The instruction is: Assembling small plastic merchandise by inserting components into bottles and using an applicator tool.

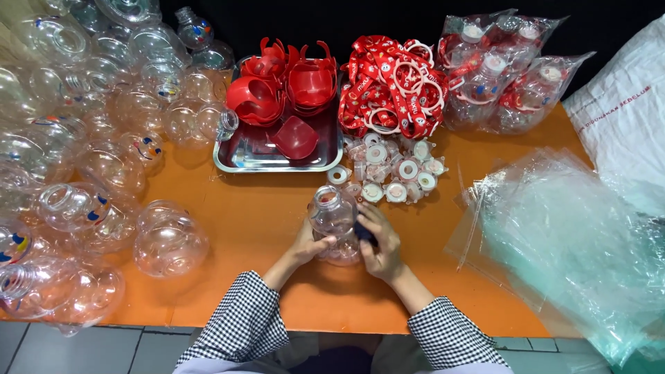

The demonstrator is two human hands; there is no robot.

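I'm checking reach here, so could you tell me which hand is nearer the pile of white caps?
The right hand is nearer, just below the white caps. The left hand is lower-left of them, across the clear bottle.

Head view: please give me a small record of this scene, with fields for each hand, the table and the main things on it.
left hand: left hand holds the clear round bottle from its left side
right hand: right hand holds the bottle's right side, with a small dark object under the fingers
table: orange table
tray: metal tray with red plastic parts
behind bottle: white caps, red straps
left: pile of empty clear bottles
right: clear plastic bags
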